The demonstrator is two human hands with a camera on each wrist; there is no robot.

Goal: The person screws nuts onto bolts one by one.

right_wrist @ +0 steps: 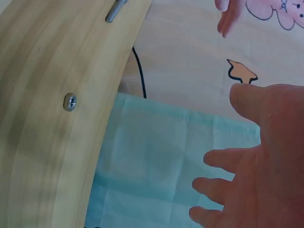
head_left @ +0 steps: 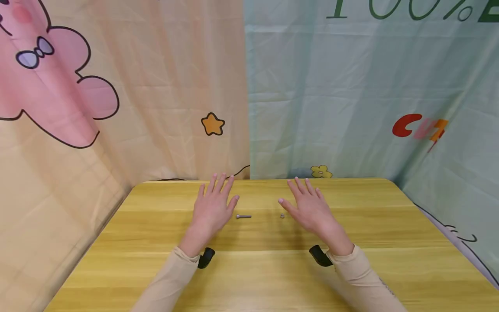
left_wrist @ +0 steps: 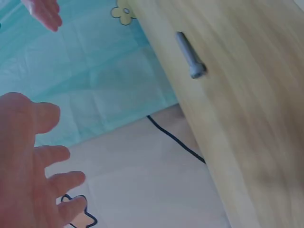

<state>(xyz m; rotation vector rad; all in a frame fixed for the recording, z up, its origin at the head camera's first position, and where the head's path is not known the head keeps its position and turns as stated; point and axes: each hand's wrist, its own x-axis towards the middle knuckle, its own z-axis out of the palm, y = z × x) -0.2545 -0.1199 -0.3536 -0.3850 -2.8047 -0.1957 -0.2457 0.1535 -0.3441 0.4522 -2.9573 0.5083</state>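
Got grey metal bolt with cylindrical head (left_wrist: 191,55) flat on yellow wood-grain surface (head_left: 257,277), just right of nearer left grip (head_left: 212,209), with long axis left-right, head toward that grip, plus silvery metal nut (right_wrist: 70,102) just left of right grip (head_left: 310,210), both spread wide, holding nothing.

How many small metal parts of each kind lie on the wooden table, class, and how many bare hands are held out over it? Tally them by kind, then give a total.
Bolt: 1
Nut: 1
Left hand and right hand: 2 hands
Total: 4
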